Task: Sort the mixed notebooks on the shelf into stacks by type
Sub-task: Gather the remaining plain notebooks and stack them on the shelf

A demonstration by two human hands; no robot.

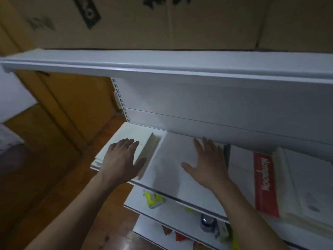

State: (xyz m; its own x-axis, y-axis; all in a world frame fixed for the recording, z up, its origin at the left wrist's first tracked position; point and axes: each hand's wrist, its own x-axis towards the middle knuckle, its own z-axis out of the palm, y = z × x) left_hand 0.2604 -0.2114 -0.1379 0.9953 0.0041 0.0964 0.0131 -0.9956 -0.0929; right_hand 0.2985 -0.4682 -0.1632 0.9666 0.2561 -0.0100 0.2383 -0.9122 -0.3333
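The white stack is sitting at centre left of the shelf, with the red notebook and pale pile lying at the right and bare shelf between them, seemingly to keep the types apart. The left hand is resting on the white stack, fingers loosely spread, thumb running down its right edge, probably squaring it. The right hand is hovering flat just left of the red notebook, fingers straight and apart, gripping nothing; whether it is touching the shelf is unclear
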